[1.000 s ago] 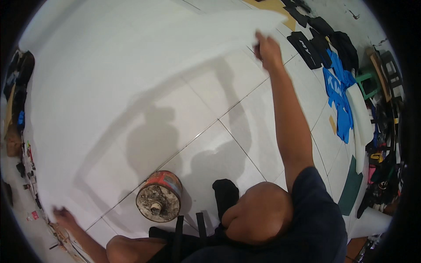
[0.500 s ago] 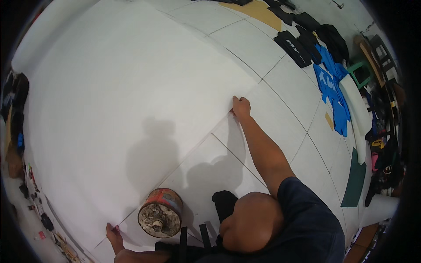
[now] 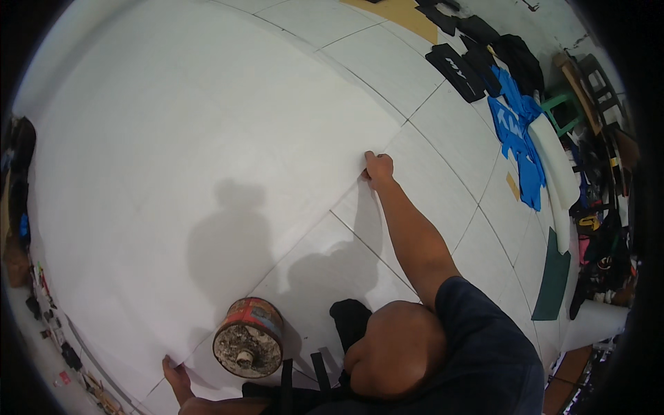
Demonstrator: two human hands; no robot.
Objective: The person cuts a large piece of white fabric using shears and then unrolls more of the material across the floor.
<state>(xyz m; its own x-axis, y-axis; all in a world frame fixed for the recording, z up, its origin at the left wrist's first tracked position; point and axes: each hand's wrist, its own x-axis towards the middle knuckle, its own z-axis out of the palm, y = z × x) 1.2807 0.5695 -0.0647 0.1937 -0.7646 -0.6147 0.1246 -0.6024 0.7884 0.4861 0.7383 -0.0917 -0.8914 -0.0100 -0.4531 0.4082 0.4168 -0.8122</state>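
Note:
A large white sheet [image 3: 152,138] covers much of the tiled floor, its near edge running diagonally between my hands. At the far end of that edge, my right hand [image 3: 378,168] is closed in a pinch on the sheet. Low on the left, my left hand [image 3: 178,380] pinches the same edge, partly hidden by its own fingers. Between them, close to my body, a round red tin [image 3: 247,337] with a crusted, glue-like top and a small round neck stands over the edge line.
White floor tiles [image 3: 443,166] extend to the right. Blue fabric pieces [image 3: 515,131], black padded pieces [image 3: 456,72], a green stool [image 3: 561,114] and a dark green piece [image 3: 551,280] lie or stand along the right side. Loose tools and scraps [image 3: 69,356] line the left side.
The whole view has shifted slightly. Both hands stay at about the same places on the sheet's edge, and the tin has not visibly moved on the floor.

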